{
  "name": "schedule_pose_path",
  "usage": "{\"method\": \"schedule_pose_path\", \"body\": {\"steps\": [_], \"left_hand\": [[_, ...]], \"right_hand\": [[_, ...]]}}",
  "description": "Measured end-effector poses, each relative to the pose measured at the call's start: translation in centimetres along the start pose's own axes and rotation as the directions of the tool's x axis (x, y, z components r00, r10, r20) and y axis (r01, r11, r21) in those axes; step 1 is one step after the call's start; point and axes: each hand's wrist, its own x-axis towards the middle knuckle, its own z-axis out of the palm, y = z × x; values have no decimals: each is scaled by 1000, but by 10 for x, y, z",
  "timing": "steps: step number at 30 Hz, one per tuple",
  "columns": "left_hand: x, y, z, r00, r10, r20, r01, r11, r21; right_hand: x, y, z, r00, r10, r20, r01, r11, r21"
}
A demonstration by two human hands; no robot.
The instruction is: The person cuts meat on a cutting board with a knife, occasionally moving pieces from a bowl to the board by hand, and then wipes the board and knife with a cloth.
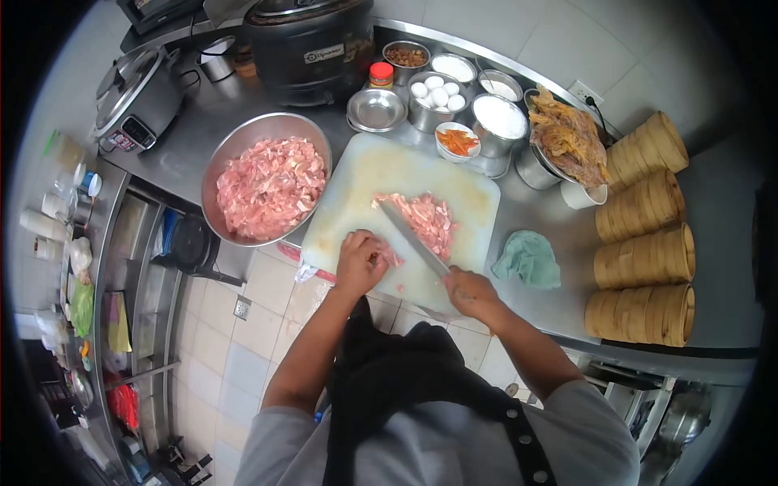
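On a white cutting board lies a pile of cut raw meat. My right hand is closed around the handle of a large knife, whose blade slants up and left along the near side of the pile. My left hand rests on the board's left part, its fingers curled on a piece of raw meat that shows at the fingertips. A gap separates the left hand from the blade. Left of the board, a wide steel bowl holds much cut raw meat.
A green cloth lies right of the board. Bamboo steamers line the right side. Behind stand a pot of eggs, a small bowl of orange strips, a steel plate, a black cooker and a grey cooker.
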Motion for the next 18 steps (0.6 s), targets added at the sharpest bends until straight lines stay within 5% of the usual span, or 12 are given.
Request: {"method": "schedule_pose_path", "body": {"steps": [4,12,16,18], "left_hand": [[5,-10,-9,996,-37,83,32,998,60],[10,-2,-4,988,-30,151,20,997,69],[8,-9,2,988,-45,145,39,998,49],[8,-12,6,986,-48,158,35,996,83]], "right_hand": [[-1,-12,-7,989,-94,-114,92,996,-20],[-32,-37,-10,990,-106,96,111,993,-43],[33,-31,45,938,-280,-203,294,955,43],[74,-47,46,960,-251,-126,255,967,17]]}}
